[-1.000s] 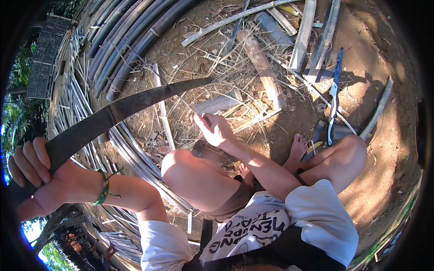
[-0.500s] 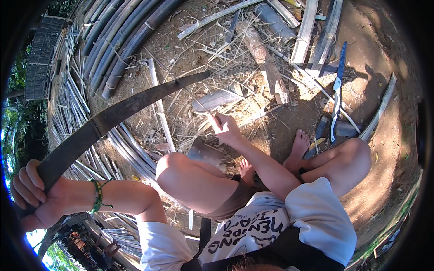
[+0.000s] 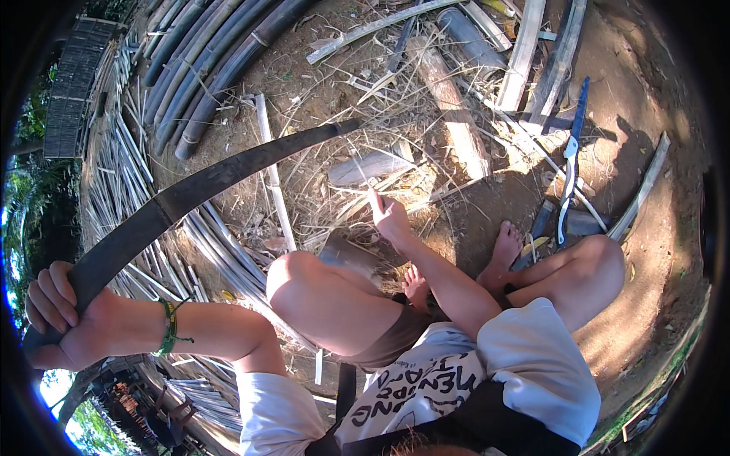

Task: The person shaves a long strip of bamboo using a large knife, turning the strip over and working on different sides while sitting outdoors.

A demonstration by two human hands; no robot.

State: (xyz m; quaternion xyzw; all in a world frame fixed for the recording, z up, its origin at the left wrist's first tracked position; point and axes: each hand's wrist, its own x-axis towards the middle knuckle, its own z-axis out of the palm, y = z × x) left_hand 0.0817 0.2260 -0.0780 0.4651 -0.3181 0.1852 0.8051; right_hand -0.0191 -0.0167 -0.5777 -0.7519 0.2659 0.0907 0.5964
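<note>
Dark strip (image 3: 194, 185) in tightly curled left hand (image 3: 82, 330)

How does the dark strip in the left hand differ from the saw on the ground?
The dark strip is gripped in the left hand; the saw lies on the ground. The dark strip is dull brown-grey; the saw has a blue blade and a mostly white handle. Both are long and narrow.

Dark poles (image 3: 232, 72) and brown log (image 3: 454, 114)
</note>
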